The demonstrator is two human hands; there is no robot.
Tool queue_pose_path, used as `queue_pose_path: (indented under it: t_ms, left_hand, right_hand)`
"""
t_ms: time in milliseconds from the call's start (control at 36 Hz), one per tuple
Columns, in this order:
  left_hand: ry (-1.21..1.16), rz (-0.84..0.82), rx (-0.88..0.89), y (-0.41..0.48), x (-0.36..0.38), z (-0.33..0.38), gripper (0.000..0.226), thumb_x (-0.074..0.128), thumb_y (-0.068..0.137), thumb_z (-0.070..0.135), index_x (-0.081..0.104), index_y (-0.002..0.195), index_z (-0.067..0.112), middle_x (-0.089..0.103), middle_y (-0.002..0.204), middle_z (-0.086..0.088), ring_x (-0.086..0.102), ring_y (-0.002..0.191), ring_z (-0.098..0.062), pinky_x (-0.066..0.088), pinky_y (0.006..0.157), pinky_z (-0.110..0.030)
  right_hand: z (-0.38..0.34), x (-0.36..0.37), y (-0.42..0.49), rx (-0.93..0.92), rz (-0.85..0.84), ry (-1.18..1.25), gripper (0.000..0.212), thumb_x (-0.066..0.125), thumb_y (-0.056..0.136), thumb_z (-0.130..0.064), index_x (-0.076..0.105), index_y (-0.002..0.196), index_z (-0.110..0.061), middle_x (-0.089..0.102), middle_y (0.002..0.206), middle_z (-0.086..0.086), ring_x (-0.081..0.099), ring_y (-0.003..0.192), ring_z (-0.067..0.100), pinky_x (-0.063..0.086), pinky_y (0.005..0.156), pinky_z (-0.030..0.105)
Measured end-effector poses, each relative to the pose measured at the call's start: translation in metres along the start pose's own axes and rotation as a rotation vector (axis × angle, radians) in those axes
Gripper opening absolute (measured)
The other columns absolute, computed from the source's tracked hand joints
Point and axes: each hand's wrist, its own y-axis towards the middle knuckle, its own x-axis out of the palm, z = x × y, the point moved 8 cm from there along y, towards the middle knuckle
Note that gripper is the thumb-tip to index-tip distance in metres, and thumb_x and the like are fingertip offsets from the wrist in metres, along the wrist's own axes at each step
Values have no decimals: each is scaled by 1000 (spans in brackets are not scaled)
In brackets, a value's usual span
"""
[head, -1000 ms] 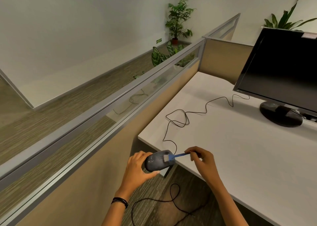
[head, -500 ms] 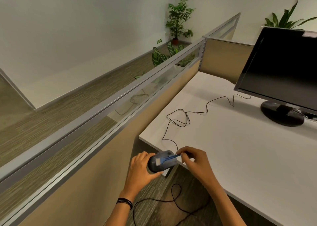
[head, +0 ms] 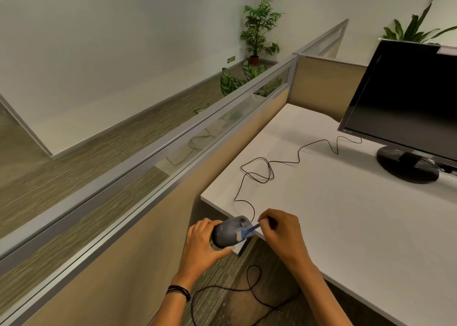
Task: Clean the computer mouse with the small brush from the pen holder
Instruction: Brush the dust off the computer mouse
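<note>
A grey corded computer mouse (head: 228, 233) is held in the air just off the desk's near left corner, gripped from the left by my left hand (head: 201, 244). My right hand (head: 280, 234) pinches the blue handle of a small brush (head: 247, 232), whose pale bristles rest on the mouse's right side near the wheel. The mouse cable (head: 259, 171) loops across the white desk (head: 346, 214) toward the monitor. No pen holder is in view.
A black monitor (head: 405, 103) on a round stand (head: 406, 166) occupies the desk's right back. A beige partition with a glass strip (head: 173, 152) runs along the left. Another black cable (head: 249, 286) lies on the carpet below my hands. Potted plants stand beyond the partition.
The brush head has slid down from the top of the mouse to its lower right side, and my right hand has closed in toward the mouse. My left hand keeps its hold.
</note>
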Motion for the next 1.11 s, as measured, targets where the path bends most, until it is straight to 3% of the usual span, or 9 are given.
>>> queue_pose_path:
  t_ms: [139, 250, 361, 444, 528, 722, 917, 1000, 1111]
  left_hand:
    - [3, -14, 6, 1, 4, 0, 61, 65, 63, 64, 50, 113, 32, 46, 95, 17, 41, 92, -1, 29, 86, -21]
    - [7, -5, 19, 2, 3, 4, 61, 64, 63, 63, 51, 113, 30, 45, 94, 18, 41, 90, -1, 30, 86, -20]
    - [-10, 16, 27, 1, -1, 6, 59, 66, 63, 63, 51, 111, 32, 44, 94, 20, 40, 92, 0, 27, 84, -16]
    - [-7, 21, 23, 0, -2, 5, 60, 64, 63, 65, 51, 112, 32, 46, 96, 18, 41, 93, -1, 27, 83, -16]
    - [0, 11, 23, 1, -1, 6, 59, 66, 63, 63, 51, 111, 31, 46, 96, 17, 40, 92, 0, 28, 83, -16]
    - [-13, -21, 22, 4, 9, 6, 64, 65, 62, 66, 53, 111, 27, 47, 94, 15, 41, 90, -1, 28, 83, -16]
    - [8, 6, 11, 0, 3, 4, 60, 65, 64, 64, 50, 112, 33, 46, 97, 17, 41, 94, -2, 27, 83, -17]
    - [18, 2, 5, -1, 3, 0, 62, 65, 64, 65, 48, 114, 33, 46, 100, 17, 41, 97, -3, 27, 84, -17]
    - [19, -5, 3, 0, 7, -1, 64, 66, 63, 65, 50, 115, 30, 45, 98, 17, 41, 94, -3, 29, 85, -20]
  right_hand:
    - [-8, 9, -3, -42, -93, 168, 16, 53, 83, -12, 67, 81, -18, 65, 76, -9, 59, 80, 2, 46, 67, 11]
    - [-1, 23, -5, -13, -197, 134, 17, 54, 85, -9, 67, 86, -20, 67, 83, -5, 59, 82, 4, 48, 69, 14]
    - [12, 6, -2, 44, -38, 58, 16, 55, 82, -6, 65, 76, -17, 65, 72, -2, 58, 66, 11, 49, 62, 26]
    - [11, -6, -1, 22, 42, 83, 20, 55, 82, -2, 64, 73, -18, 63, 68, -4, 57, 66, 10, 47, 58, 20]
    - [-3, 0, -1, -39, -40, 144, 17, 53, 83, -7, 65, 78, -18, 65, 74, -4, 58, 75, 5, 46, 61, 13]
    - [-21, 39, -3, -150, -263, -2, 15, 51, 86, -16, 64, 92, -19, 68, 88, 2, 59, 79, 9, 48, 71, 24]
    - [-9, 11, 5, -70, -79, -63, 15, 52, 83, -20, 64, 81, -12, 67, 79, 6, 56, 71, 13, 48, 70, 33]
    - [-6, 2, 5, -49, -37, -1, 17, 50, 80, -21, 64, 79, -12, 66, 75, 3, 57, 67, 13, 49, 65, 28]
    - [-19, 11, 5, -86, -128, 117, 16, 50, 81, -14, 66, 80, -15, 67, 78, 0, 60, 76, 9, 48, 67, 19]
